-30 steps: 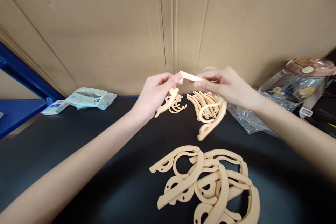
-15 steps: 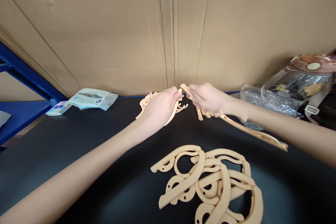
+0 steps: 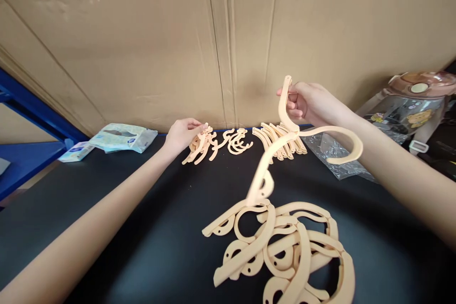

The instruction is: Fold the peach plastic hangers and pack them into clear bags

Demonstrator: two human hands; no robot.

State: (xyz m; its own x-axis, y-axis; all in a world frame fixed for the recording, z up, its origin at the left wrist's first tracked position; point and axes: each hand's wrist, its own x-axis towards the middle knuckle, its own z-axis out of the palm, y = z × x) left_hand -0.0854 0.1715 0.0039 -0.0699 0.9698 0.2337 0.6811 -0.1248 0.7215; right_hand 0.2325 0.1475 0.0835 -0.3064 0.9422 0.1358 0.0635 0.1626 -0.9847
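Several fingers of our right hand (image 3: 309, 100) clamp one arm of a hanger (image 3: 292, 134), probably leaving its hook (image 3: 357, 143) clear; whether our left hand (image 3: 181, 134) closes on the curved pieces (image 3: 200, 145) beneath, we cannot tell. Loose arm pieces (image 3: 264, 138) lie grouped, perhaps for easy reach; joined hangers (image 3: 303, 256) overlap nearest us. Outermost, we see a soft pack (image 3: 116, 138) and a clear bottle (image 3: 406, 116), contents indiscernible.

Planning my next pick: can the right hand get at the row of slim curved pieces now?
Probably not freely: the right hand holds a hanger, which crosses in front of the slim curved pieces in this view. They look close, so setting the hanger down would likely help.
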